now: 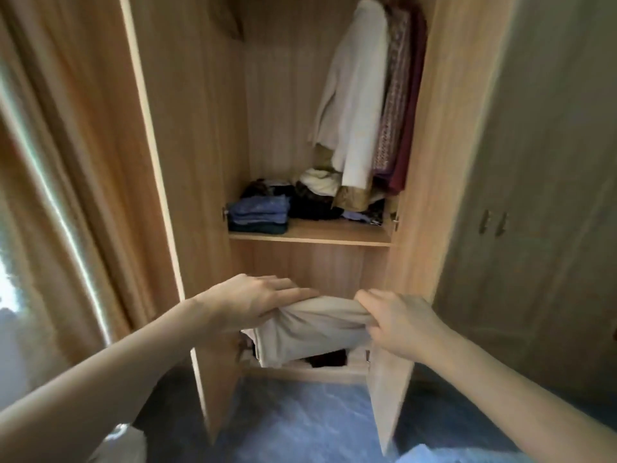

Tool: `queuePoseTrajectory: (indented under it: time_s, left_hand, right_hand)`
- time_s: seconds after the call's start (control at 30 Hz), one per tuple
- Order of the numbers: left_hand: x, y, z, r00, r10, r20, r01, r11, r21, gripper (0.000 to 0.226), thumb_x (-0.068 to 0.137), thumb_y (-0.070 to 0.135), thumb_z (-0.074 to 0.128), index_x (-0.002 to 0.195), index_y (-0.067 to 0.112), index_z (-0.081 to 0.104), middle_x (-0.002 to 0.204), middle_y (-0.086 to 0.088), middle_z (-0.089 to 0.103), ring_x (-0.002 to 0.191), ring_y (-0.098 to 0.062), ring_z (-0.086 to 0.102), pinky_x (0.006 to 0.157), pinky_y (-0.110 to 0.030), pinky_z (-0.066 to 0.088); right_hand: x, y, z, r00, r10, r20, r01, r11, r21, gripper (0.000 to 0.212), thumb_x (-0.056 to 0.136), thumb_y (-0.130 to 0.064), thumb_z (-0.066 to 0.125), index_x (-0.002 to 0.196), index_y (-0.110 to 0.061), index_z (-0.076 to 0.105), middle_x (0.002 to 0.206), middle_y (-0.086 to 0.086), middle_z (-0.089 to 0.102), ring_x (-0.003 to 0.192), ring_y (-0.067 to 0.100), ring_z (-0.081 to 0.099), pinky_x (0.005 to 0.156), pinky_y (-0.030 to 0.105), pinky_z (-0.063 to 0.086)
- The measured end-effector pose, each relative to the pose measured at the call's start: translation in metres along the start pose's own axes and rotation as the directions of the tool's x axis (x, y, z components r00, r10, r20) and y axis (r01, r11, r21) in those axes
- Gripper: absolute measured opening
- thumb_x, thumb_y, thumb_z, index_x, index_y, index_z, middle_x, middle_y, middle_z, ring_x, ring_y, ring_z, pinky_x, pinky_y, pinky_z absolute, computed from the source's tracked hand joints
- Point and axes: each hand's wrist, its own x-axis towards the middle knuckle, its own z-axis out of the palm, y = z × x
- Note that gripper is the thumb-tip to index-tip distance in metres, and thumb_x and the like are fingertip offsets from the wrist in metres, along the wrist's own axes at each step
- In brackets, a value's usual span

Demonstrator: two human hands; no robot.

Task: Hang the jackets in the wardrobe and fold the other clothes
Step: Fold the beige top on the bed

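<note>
Both hands carry a folded beige cloth garment [314,329] at the wooden wardrobe [200,162].

The left hand [253,302] and right hand [397,324] each pinch an upper corner, probably keeping the fold flat below the wardrobe's middle shelf [310,237], ahead of its lower compartment.

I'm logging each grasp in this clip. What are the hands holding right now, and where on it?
Both hold one folded beige garment by its top edge: the left hand grips the left end, the right hand pinches the right end.
</note>
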Motion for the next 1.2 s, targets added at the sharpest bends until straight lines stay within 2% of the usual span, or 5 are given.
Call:
queuePoseTrajectory:
  time_s: [0.23,0.53,0.9,1.07,1.2]
  left_hand:
    - [0.013,-0.081,0.042,0.987,-0.155,0.043,0.155,0.988,-0.006,0.07,0.097,0.02,0.041,0.148,0.05,0.004,0.128,0.01,0.048,0.114,-0.014,0.052,0.073,-0.038,0.056]
    - [0.142,-0.188,0.093,0.976,-0.217,0.024,0.217,0.976,-0.011,0.066,0.099,0.019,0.036,0.149,0.049,0.004,0.126,0.01,0.047,0.118,-0.012,0.047,0.063,-0.027,0.041]
    - [0.256,-0.301,0.155,0.972,-0.21,0.106,0.223,0.966,-0.135,0.069,0.097,0.013,0.038,0.147,0.051,0.01,0.132,0.007,0.045,0.11,-0.023,0.055,0.083,-0.039,0.051]
    - [0.294,-0.362,0.197,0.971,-0.153,0.184,0.179,0.975,-0.131,0.078,0.095,0.004,0.039,0.144,0.052,0.002,0.135,0.003,0.038,0.107,-0.027,0.053,0.078,-0.048,0.051]
    - [0.34,-0.424,0.225,0.987,-0.114,0.11,0.114,0.994,0.005,0.082,0.093,0.003,0.044,0.148,0.041,-0.003,0.124,-0.003,0.041,0.106,-0.026,0.048,0.069,-0.047,0.05]
  right_hand:
    - [0.119,0.02,0.033,0.989,-0.115,0.096,0.107,0.99,0.087,0.009,0.085,-0.028,0.047,0.09,-0.029,0.039,0.091,-0.009,0.053,0.085,0.019,0.056,0.068,0.038,0.048]
    - [0.271,0.133,0.07,0.983,-0.126,0.131,0.111,0.987,0.115,0.009,0.083,-0.027,0.046,0.085,-0.03,0.038,0.089,-0.01,0.052,0.082,0.019,0.055,0.067,0.036,0.046]
    - [0.413,0.223,0.116,0.97,-0.088,0.226,0.055,0.987,0.151,0.006,0.085,-0.028,0.047,0.085,-0.033,0.043,0.089,-0.007,0.054,0.079,0.019,0.055,0.06,0.033,0.043]
    - [0.471,0.246,0.147,0.958,-0.087,0.273,0.041,0.984,0.171,0.009,0.09,-0.028,0.046,0.094,-0.035,0.044,0.09,-0.01,0.049,0.086,0.018,0.053,0.067,0.036,0.046]
    - [0.525,0.274,0.168,0.988,-0.017,0.154,-0.013,0.982,0.189,0.027,0.091,-0.025,0.046,0.117,-0.032,0.05,0.108,-0.007,0.054,0.101,0.018,0.054,0.076,0.037,0.049]
